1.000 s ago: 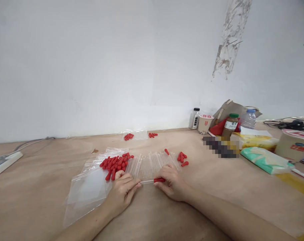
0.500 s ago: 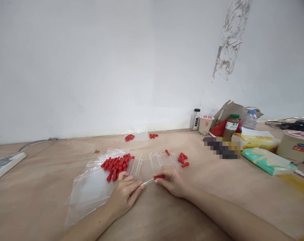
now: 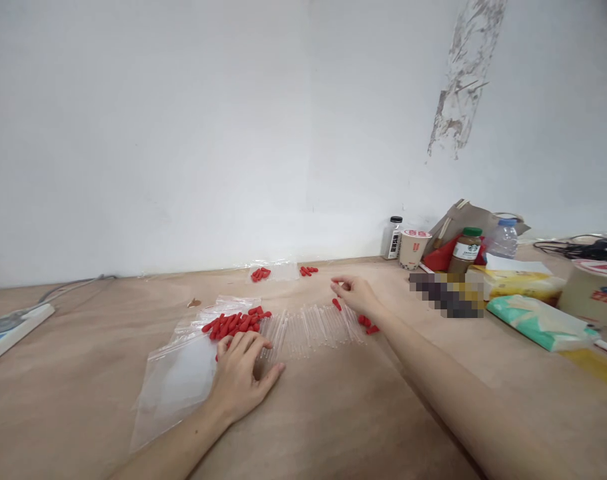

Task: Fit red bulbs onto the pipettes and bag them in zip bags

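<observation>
My left hand (image 3: 243,373) lies flat on the wooden table (image 3: 333,413), fingers spread, holding nothing. Its fingertips rest at the edge of a pile of red rubber caps (image 3: 236,323) and on clear plastic bags (image 3: 178,377). A row of clear tubes (image 3: 308,327) lies just right of it. My right hand (image 3: 356,293) reaches past the far end of that row, fingers curled together in a pinch. What it pinches does not show. A single red cap (image 3: 336,304) lies right under it, and a few more red caps (image 3: 368,325) lie beside my wrist.
Two small groups of red caps (image 3: 258,273) lie near the wall. At the right stand a small bottle (image 3: 392,237), a paper cup (image 3: 412,248), a coffee jar (image 3: 466,250), a water bottle (image 3: 503,240), a tissue pack (image 3: 538,320) and a round tub (image 3: 593,290). A power strip (image 3: 8,327) lies far left.
Both hands held a tube with a red cap between them. My right hand has moved forward beyond the tubes, and my left hand has let go and spread flat.
</observation>
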The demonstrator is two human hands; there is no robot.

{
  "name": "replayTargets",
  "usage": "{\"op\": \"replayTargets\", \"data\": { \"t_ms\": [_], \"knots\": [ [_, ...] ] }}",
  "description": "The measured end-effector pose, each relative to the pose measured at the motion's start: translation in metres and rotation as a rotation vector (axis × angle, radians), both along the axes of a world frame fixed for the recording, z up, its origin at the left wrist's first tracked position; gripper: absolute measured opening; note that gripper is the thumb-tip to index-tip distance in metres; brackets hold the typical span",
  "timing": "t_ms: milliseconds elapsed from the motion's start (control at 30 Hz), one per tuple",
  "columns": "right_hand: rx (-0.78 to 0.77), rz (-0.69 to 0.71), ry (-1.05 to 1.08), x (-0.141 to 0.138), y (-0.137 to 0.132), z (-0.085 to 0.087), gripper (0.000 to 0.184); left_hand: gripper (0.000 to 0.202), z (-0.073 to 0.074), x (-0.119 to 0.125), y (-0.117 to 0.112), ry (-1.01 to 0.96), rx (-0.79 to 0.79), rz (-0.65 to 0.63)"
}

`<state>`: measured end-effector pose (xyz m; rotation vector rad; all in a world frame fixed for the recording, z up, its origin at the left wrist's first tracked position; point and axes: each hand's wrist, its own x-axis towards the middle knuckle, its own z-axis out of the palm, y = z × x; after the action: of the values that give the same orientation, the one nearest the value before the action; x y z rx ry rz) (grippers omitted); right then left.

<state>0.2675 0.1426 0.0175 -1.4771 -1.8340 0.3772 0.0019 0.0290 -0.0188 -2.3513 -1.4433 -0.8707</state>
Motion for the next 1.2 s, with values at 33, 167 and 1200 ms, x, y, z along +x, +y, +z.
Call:
{"op": "replayTargets", "data": {
  "t_ms": [33, 167, 1200],
  "knots": [
    [0.007, -0.010, -0.092, -0.004, 0.002, -0.006, 0.034, 0.022, 0.000, 0.001, 0.000, 0.011, -0.003, 0.000],
    [0.038, -0.002, -0.229, -0.020, -0.001, -0.024, 0.029, 0.022, 0.000, 0.002, -0.001, 0.023, -0.019, 0.029],
    [-0.400, -0.050, 0.297, 0.062, 0.001, -0.038, 0.021, 0.029, 0.013, 0.032, 0.043, 0.232, -0.064, 0.336]
  ]
}}
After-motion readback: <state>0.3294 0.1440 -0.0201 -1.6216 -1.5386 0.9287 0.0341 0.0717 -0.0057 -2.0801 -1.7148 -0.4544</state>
